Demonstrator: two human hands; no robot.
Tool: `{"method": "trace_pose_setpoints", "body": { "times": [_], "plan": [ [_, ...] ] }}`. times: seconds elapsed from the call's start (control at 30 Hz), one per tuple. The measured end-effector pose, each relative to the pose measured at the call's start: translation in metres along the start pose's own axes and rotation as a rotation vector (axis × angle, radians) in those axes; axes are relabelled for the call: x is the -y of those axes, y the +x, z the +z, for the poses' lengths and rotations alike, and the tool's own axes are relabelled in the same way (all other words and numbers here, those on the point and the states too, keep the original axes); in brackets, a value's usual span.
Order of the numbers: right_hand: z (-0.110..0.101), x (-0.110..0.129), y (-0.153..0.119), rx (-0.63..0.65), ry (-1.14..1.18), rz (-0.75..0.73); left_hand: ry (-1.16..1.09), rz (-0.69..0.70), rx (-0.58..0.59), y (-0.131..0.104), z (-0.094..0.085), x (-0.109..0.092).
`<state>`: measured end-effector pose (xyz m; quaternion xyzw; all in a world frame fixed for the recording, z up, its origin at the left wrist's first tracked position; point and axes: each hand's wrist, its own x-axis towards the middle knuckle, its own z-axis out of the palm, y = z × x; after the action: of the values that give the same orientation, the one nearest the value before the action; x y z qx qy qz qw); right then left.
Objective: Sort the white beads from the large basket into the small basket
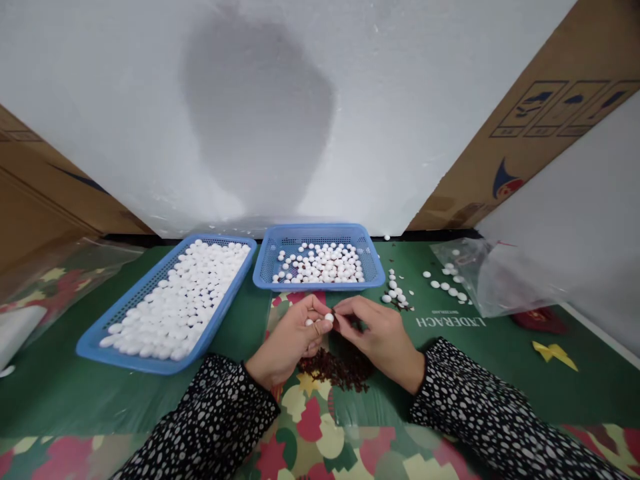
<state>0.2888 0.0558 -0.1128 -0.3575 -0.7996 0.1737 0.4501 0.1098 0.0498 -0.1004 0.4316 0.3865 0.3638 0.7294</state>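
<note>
Over a heap of dark bits [345, 373], left hand [277, 347] cradles several white balls [329, 317], one up at the fingertips; right hand [385, 340] pinches close against it, pinched item too small to tell. Light grip best, spares tucked palmward, work kept low. Surface: green sheet [500, 347], blue baskets [320, 287] of balls beyond. Room: pale wall [400, 100], shadowed; cardboard [465, 180] either side.
</note>
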Motion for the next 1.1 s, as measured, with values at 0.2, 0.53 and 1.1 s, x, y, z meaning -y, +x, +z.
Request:
{"method": "trace_pose_setpoints", "body": {
  "times": [0.2, 0.53, 1.1],
  "plan": [
    [-0.001, 0.000, -0.003, 0.017, 0.043, -0.022, -0.014, 0.022, -0.012, -0.001, 0.001, 0.000],
    [0.002, 0.002, -0.006, 0.081, 0.123, -0.011, -0.007, 0.027, -0.073, -0.001, 0.002, 0.003],
    [-0.025, -0.023, 0.047, 0.018, -0.181, -0.077, 0.369, 0.022, -0.105, 0.001, 0.002, -0.013]
  ]
}}
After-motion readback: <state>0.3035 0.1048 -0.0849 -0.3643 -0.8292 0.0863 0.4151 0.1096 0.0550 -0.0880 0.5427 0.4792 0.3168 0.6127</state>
